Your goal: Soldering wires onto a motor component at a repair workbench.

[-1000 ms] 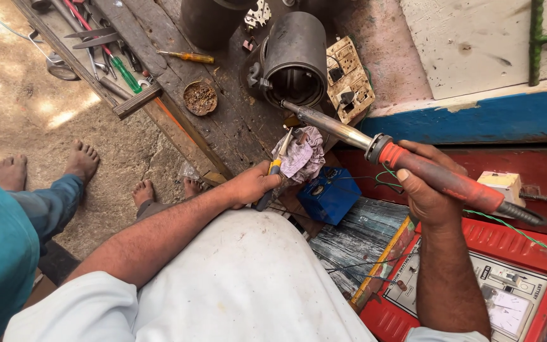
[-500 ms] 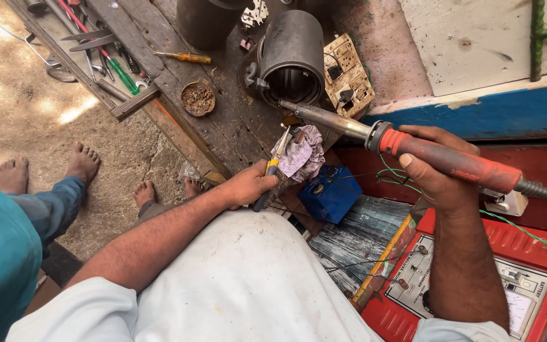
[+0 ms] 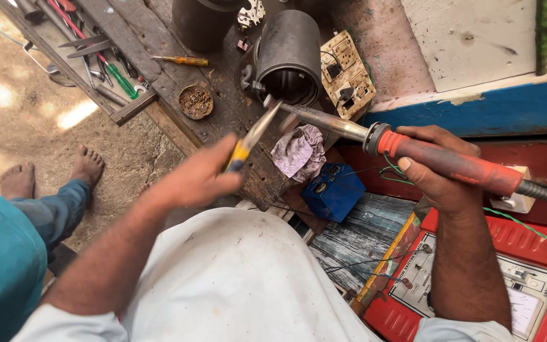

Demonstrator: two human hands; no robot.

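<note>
Head view: looking down over a white-clad lap at a wooden bench.
Right hand [image 3: 441, 171]: closed around the red handle of a soldering iron [image 3: 425, 152], metal barrel pointing left toward the cylinder mouth.
Left hand [image 3: 201, 177]: closed on yellow-handled pliers [image 3: 251, 136], tip raised and blurred, just beside the iron's tip.
Cylinder [image 3: 289, 54]: dark metal housing lying on the bench, open end facing the tools.
Rag [image 3: 299, 152]: crumpled, under the iron's barrel.
Blue box [image 3: 333, 190]: below the rag.
Switchboard [image 3: 347, 73]: right of the cylinder.
Meter [image 3: 527, 285]: red case, lower right.
Screwdriver [image 3: 182, 60]: yellow, on the bench, well apart.
Bystander: bare feet [image 3: 87, 166] on the ground, left.
</note>
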